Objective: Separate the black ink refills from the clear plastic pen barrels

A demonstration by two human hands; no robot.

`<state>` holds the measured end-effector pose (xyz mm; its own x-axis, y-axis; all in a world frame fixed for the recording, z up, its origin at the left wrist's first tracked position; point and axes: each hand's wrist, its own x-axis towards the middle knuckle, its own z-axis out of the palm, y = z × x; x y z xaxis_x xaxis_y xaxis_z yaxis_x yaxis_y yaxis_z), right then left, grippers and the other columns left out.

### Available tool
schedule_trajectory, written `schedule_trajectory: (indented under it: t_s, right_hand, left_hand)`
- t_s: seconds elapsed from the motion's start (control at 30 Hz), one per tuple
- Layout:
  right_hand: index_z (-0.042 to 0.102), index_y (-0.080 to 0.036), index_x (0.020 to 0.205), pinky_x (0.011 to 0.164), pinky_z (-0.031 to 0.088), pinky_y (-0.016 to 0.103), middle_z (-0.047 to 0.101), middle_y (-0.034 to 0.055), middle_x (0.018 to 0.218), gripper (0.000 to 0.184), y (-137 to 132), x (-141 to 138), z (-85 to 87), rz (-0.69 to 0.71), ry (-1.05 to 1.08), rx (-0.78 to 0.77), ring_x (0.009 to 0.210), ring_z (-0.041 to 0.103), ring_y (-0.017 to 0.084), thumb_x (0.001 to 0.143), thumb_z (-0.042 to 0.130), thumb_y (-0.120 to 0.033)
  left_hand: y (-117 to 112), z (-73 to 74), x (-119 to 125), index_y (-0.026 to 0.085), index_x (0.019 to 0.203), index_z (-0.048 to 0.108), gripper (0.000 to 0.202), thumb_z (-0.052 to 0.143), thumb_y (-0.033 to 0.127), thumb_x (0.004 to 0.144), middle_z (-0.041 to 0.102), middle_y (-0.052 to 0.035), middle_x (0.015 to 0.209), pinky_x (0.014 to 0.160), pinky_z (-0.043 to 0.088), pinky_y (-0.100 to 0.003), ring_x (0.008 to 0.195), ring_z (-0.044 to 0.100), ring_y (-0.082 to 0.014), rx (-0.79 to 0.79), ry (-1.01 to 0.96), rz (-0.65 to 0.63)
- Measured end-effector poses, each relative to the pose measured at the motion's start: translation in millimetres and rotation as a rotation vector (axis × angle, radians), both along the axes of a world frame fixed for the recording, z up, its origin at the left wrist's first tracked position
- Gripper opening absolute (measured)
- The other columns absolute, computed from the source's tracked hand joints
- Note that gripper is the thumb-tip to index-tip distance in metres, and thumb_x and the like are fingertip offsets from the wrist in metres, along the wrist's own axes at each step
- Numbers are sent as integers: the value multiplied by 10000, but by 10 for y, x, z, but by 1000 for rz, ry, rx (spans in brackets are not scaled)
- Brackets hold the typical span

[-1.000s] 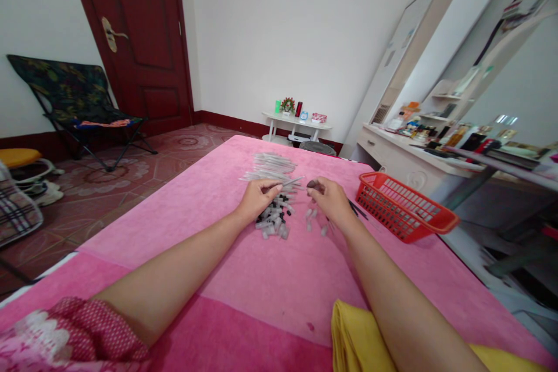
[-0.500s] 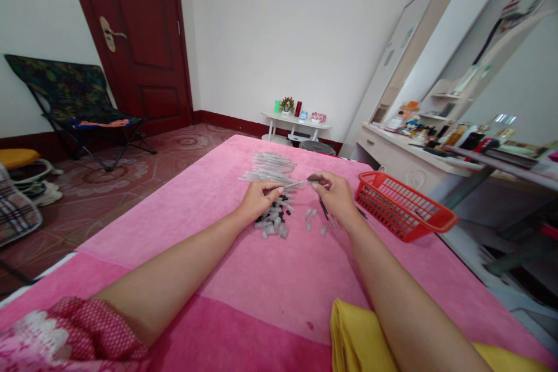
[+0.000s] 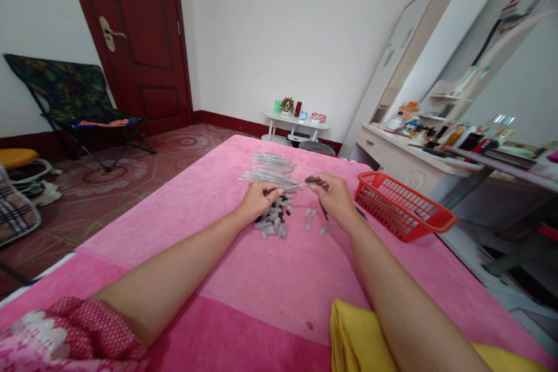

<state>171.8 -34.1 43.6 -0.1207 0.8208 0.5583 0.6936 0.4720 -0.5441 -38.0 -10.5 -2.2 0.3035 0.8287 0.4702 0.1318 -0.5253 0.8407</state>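
Observation:
On a pink blanket (image 3: 261, 279) my left hand (image 3: 258, 200) pinches one end of a thin clear tube (image 3: 293, 187). My right hand (image 3: 332, 196) pinches the tube's other end, where a small dark piece sits, and a thin black stick hangs under that hand. Under my left hand lies a heap of small clear and black caps (image 3: 274, 222). A pile of long clear tubes (image 3: 269, 167) lies just beyond both hands. A few loose caps (image 3: 312, 220) lie between my wrists.
A red plastic basket (image 3: 401, 204) stands on the blanket right of my right hand. A yellow cloth (image 3: 349, 331) lies near my right forearm. A dressing table (image 3: 405, 151) with bottles is at the right, a folding chair (image 3: 74, 104) and a red door (image 3: 139, 40) at the left.
My right hand rose from the blanket and met the tube's far end. The tube now spans both hands. My left hand has stayed in place.

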Motion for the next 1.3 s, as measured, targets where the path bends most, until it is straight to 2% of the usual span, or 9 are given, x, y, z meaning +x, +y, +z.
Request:
schedule_trajectory:
  t_s: [0.2,0.37,0.63,0.73,0.83,0.93,1.13,1.23,1.3]
  right_hand:
    - [678,-189,853,749,446,283,672,45,866,173,-79,-46,94,93,-71,24,811,601,163,760,535,-160]
    - [695,-199,858,768,463,298,690,49,868,199,-93,-80,89,111,-41,-10,812,616,178,759,526,-160]
    - [695,-173,805,613,478,269,677,31,712,192,-61,-140,4,46,163,-134,634,597,154,719,524,-193]
    - [672,-159,730,518,456,253,647,24,630,148,-59,-176,-16,9,313,-249,521,554,133,682,537,-197]
    - [651,-146,704,477,438,251,637,25,601,127,-57,-176,-27,-11,385,-373,452,523,119,658,539,-186]
    - [643,-151,669,484,418,242,632,22,580,120,-80,-180,-23,6,231,-413,458,522,118,688,539,-207]
    - [689,-202,676,567,374,233,676,11,655,135,-204,-262,64,23,-350,-260,606,569,140,720,565,-173]
    - [713,-209,747,586,380,236,696,18,692,143,-195,-117,173,-61,-393,-271,633,583,144,745,573,-181]
    - [716,-196,806,612,387,250,704,41,732,165,-174,91,278,-200,-375,-237,676,597,158,770,555,-196]
  left_hand:
    - [22,23,-32,106,739,721,410,530,465,792,614,-14,545,461,359,-208,480,504,-120,-90,102,-69]
    - [24,58,-30,107,668,693,421,509,462,798,570,-3,494,428,313,-199,436,448,-98,-90,95,-113]
    - [-53,74,8,171,747,737,234,543,295,787,689,-34,693,598,415,-254,637,591,-178,204,116,110]
    - [-114,106,-6,213,790,741,207,557,306,790,701,-57,759,644,409,-278,681,599,-199,383,254,259]
    - [-129,108,-40,226,855,733,233,540,348,812,679,-67,748,641,387,-282,700,597,-207,501,429,328]
    - [-114,84,-45,226,892,727,260,513,360,832,656,-70,723,634,376,-281,694,590,-205,539,494,287]
    - [-135,83,42,264,1011,705,255,563,335,811,680,-66,834,744,409,-297,817,602,-220,474,407,58]
    - [-98,100,-6,248,1114,655,334,574,356,808,673,-71,958,816,414,-304,909,588,-220,424,263,108]
    - [-14,79,-84,225,1140,632,344,522,357,842,661,-72,1011,820,426,-295,928,583,-206,372,150,204]
